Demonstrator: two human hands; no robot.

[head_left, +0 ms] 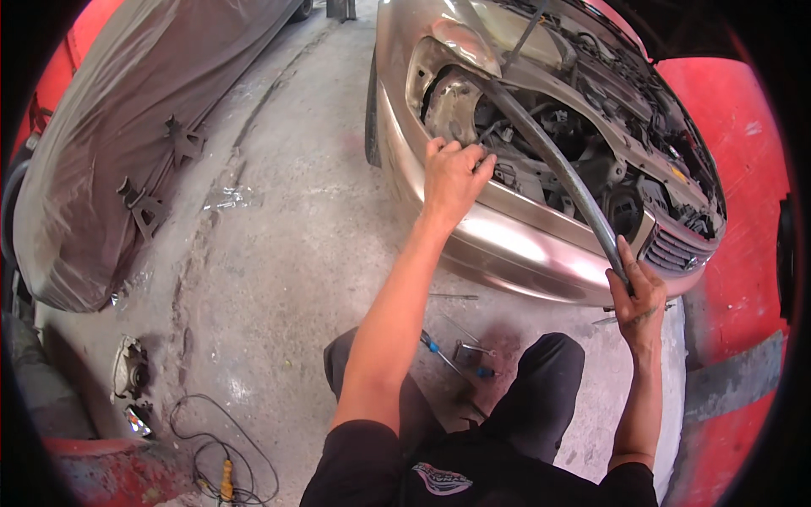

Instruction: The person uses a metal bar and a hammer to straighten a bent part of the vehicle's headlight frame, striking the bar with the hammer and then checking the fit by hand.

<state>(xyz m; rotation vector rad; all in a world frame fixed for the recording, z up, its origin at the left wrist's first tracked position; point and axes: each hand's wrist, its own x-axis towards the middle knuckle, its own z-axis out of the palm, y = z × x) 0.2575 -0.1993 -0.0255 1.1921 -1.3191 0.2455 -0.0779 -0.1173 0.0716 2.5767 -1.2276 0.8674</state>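
A beige-gold car front [515, 245] has its bonnet raised and an open headlight cavity [456, 106]. My left hand [456, 173] has its fingers curled over the upper edge of the bumper, beside that cavity; what lies under the fingertips is partly hidden. My right hand [638, 296] grips the near end of a long, dark metal bar [557, 160]. The bar runs diagonally up across the engine bay to the far side of the cavity. The dark grille [676, 249] is just beside my right hand.
A grey-covered vehicle [101, 152] stands at left, with metal stands [144, 203] alongside. Tools [439, 351] lie on the concrete between my legs. A corded yellow tool [226, 477] and a loose part [127, 363] lie at lower left. A red surface [735, 152] borders the right.
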